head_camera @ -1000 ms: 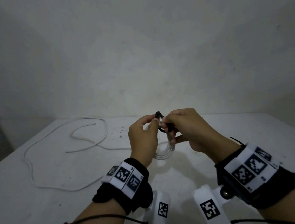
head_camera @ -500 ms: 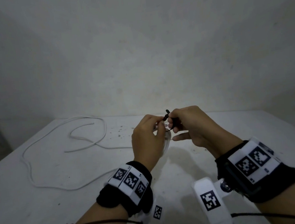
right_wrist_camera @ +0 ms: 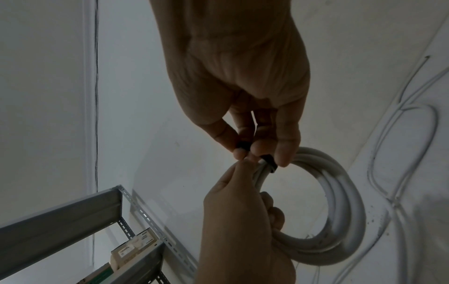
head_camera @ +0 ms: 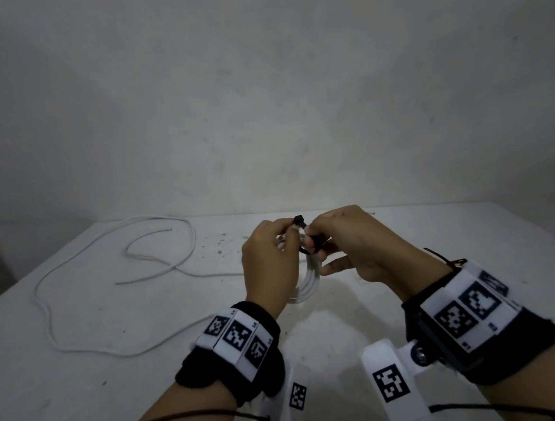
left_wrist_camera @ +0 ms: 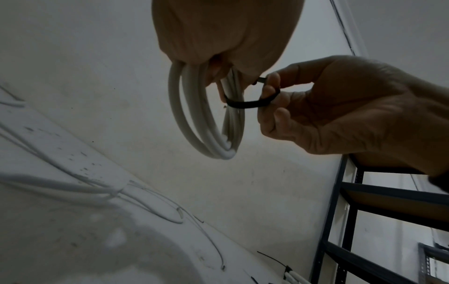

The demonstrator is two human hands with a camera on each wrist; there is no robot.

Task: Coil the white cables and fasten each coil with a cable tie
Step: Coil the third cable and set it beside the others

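My left hand (head_camera: 285,235) grips a small coil of white cable (head_camera: 309,281) from above, and the coil hangs down under the fingers. A black cable tie (head_camera: 300,221) loops round one side of the coil (left_wrist_camera: 194,124). My right hand (head_camera: 317,238) pinches the tie (left_wrist_camera: 243,104) between thumb and fingers, close against the left fingertips. In the right wrist view the tie (right_wrist_camera: 268,161) sits on the coil (right_wrist_camera: 345,201), just above my left hand (right_wrist_camera: 243,230). Whether the tie's tail is through its head is hidden.
A long loose white cable (head_camera: 107,279) sprawls over the left part of the white table (head_camera: 84,395). A spare black cable tie (head_camera: 441,258) lies behind my right wrist. A bare wall stands behind the table, and metal shelving (left_wrist_camera: 364,230) to the side.
Both hands stay together on the coil. Half a second ago they were a little higher with the tie's end sticking up; now they have dropped slightly and the tie's black end sits between the fingertips.
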